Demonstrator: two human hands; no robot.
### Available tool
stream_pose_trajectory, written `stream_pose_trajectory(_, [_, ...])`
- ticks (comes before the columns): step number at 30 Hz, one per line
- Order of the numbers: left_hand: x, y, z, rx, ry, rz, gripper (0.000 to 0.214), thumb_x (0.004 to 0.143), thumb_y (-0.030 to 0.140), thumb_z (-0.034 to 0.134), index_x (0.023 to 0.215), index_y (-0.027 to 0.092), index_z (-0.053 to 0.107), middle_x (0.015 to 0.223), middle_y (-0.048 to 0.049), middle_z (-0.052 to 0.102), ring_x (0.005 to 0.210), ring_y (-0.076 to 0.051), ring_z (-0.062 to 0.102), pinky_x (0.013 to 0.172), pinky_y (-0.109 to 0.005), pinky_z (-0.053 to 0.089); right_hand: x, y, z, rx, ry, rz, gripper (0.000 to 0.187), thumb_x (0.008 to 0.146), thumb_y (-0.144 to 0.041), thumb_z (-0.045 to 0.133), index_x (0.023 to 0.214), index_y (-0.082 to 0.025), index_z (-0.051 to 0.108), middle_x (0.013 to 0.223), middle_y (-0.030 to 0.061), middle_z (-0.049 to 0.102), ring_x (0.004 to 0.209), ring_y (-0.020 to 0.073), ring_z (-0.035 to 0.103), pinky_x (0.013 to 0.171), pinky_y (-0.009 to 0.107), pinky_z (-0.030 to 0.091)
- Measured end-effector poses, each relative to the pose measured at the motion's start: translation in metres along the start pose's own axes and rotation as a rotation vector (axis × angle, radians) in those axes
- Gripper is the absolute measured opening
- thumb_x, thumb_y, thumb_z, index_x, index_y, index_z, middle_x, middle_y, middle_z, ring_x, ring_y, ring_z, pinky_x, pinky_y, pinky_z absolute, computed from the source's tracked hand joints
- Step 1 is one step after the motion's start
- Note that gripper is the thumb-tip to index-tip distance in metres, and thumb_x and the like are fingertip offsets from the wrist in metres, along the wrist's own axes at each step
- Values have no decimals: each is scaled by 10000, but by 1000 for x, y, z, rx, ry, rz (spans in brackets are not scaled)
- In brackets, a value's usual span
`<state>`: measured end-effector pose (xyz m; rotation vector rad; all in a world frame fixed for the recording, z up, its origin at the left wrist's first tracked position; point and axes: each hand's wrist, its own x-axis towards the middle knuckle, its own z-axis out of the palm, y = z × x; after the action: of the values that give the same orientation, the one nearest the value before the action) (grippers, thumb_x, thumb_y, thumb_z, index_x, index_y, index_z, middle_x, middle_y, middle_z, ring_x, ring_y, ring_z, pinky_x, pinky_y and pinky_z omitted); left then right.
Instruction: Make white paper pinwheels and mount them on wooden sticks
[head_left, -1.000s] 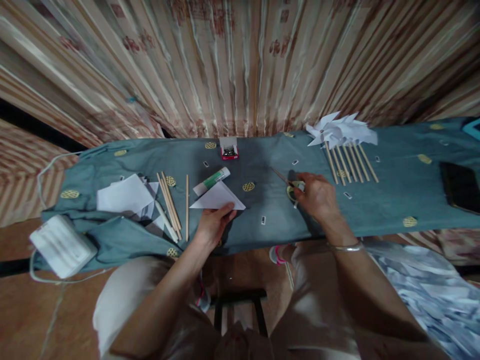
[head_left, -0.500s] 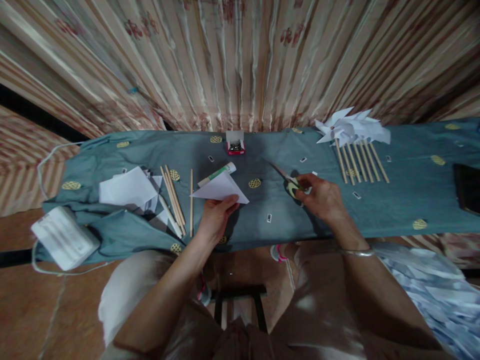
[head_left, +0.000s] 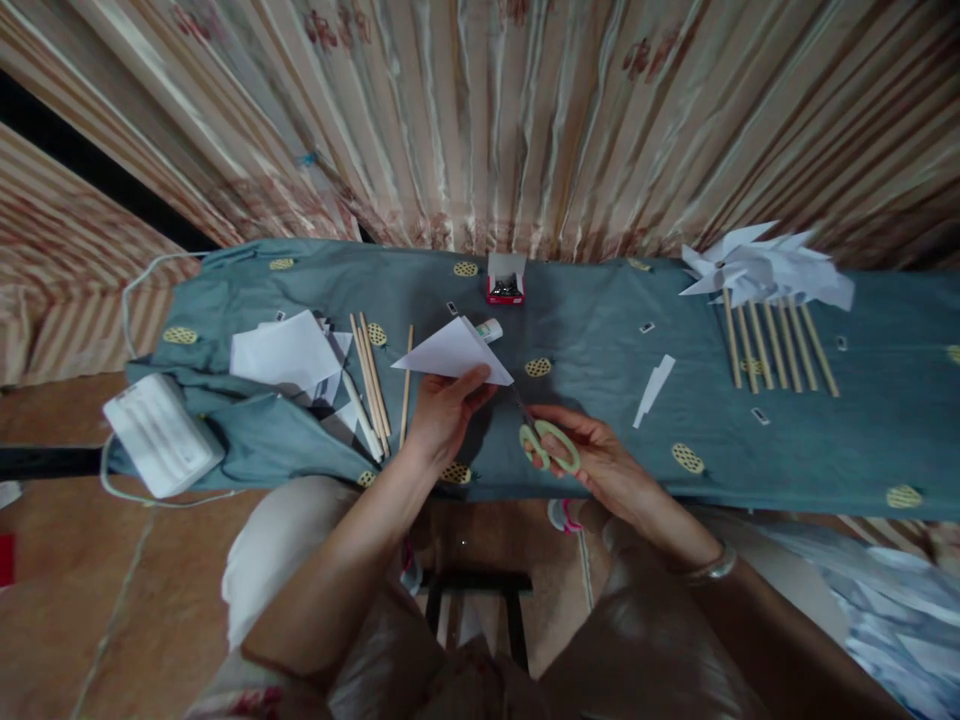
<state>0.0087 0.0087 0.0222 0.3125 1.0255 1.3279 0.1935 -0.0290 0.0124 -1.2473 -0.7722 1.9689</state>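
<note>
At the frame's centre, the left hand (head_left: 444, 412) pinches a white folded-paper triangle (head_left: 451, 350), its long edge pointing rightward to green-handled metal scissors (head_left: 538, 430), which the right hand (head_left: 606, 462) grasps.

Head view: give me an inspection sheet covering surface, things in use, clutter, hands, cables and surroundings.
Surface: blue-green cloth, pineapple print, rumpled at left.
Things in use: folded white paper, green-handled scissors.
Clutter: loose sticks and paper sheets at left, open red box at back, paper strip and pinwheels at right.
Hands: left hand holds the folded white paper, right hand the scissors.
Cables: white cable at far left, near a white box.
Surroundings: striped curtain behind.
</note>
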Motion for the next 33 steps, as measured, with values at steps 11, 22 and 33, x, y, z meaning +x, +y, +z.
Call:
stream_pose_trajectory(11, [2,-6,-3,-33,24,-32,281,574,109,856,776,153,666,777,4,728,732,-127,681,737,-264,562,5,13,-2,65,-88,73,518,714,-670,766,904,-189,736,899,94,773,781,187,711,723,315,579])
stream_pose_trajectory(22, [-6,-19,0,-80,-8,-128,241,601,76,833,771,133,672,787,-2,733,735,-133,679,783,-305,560,8,13,0,71,-11,-18,559,706,-719,740,874,-188,703,883,93,777,722,175,723,663,278,579])
stream_pose_trajectory(33, [-8,-20,2,-69,-30,-213,233,596,115,843,715,136,644,672,23,652,641,-106,620,710,-265,523,13,20,5,160,-157,30,433,682,-441,875,1018,-253,678,853,-13,749,685,138,710,625,262,579])
